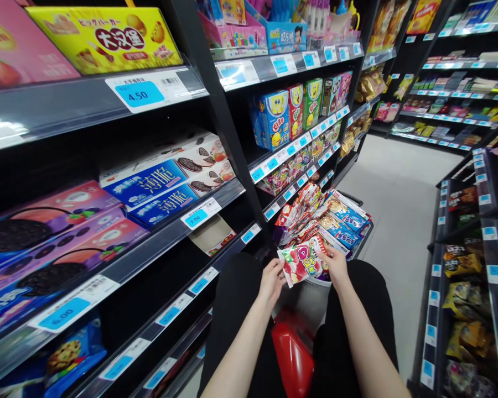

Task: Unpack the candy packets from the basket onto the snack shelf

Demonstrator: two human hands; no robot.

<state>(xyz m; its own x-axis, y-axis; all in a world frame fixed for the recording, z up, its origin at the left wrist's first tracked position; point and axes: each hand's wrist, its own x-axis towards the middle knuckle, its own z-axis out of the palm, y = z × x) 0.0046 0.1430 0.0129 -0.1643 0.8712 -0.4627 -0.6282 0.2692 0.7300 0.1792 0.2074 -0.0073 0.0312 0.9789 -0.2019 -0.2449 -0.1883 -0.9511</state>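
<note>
Left of the left hand [273,279] and stretching beyond it, tall dark shelving [228,121], straight-edged, with smooth, label-lined rails. Beyond and right of the right hand [334,262], pale floor [398,182], flat and faintly glossy; farther right, a dark rack [487,215] with narrow, label-lined edges. Below and around both hands, legs [369,293] in matt black cloth. Just beyond the hands, a basket [371,228] with a thin dark rim, heaped high. Far to the upper left of the hands, a yellow carton [116,38], flat-faced and crisp-cornered; nearer, long slim blue-and-white boxes [166,190], stacked. Directly below the hands, a hard, curved, glossy red object [292,354]. In the basket, blue packets [344,221] and red packets [296,210] in creased, shiny film. Between the hands, in front of the heap, a soft, pillow-shaped bag [304,261], pink, white and green, fruit-printed. Left hand: thumb and fingertips pinching the bag's left end. Right hand: thumb and fingers gripping its right end. Contact between bag and heap: not discernible.
</note>
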